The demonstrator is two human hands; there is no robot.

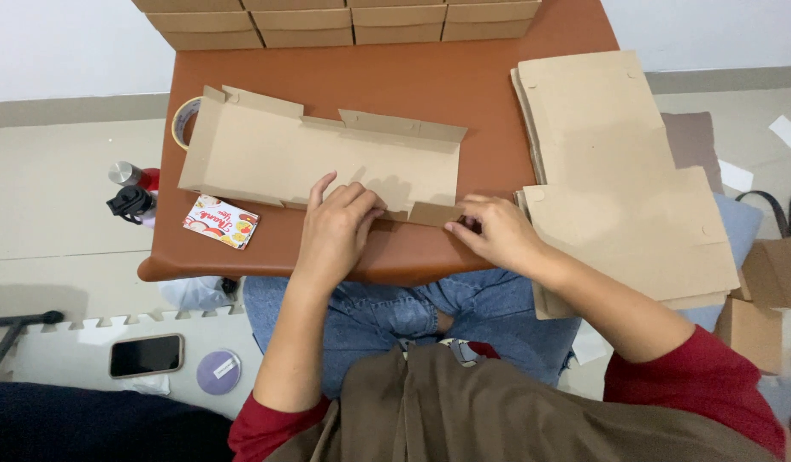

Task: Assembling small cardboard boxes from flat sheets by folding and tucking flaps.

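Right now your left hand (336,224) lies palm down, fingers together and only slightly curled, pressing the near edge of the flat cardboard blank (318,162); it grips nothing, it simply pins the sheet to the table. Your right hand (495,233) is pinching the small end flap (433,213) at the blank's near right corner, thumb and fingertips closed on it.

The blank itself lies across the middle of the brown low table (395,81), with its far flaps already creased upward and its left end reaching a roll of tape (183,121) that sits half hidden behind it. To your right a stack of unfolded blanks (618,171) overhangs the table's edge, and a row of finished boxes (344,21) lines the far side. A small printed card (221,222) rests near the left front corner. On the floor to the left you have bottles (132,192), a phone (146,355) and a round purple lid (218,371).

As for risks: the flap you are pinching is small, so I judge a hard pull could tear it off its score line or bend it crooked. If your left palm lifts, the sheet may well slide toward the table's front edge. The overhanging stack looks ready to tip should your right elbow knock it.
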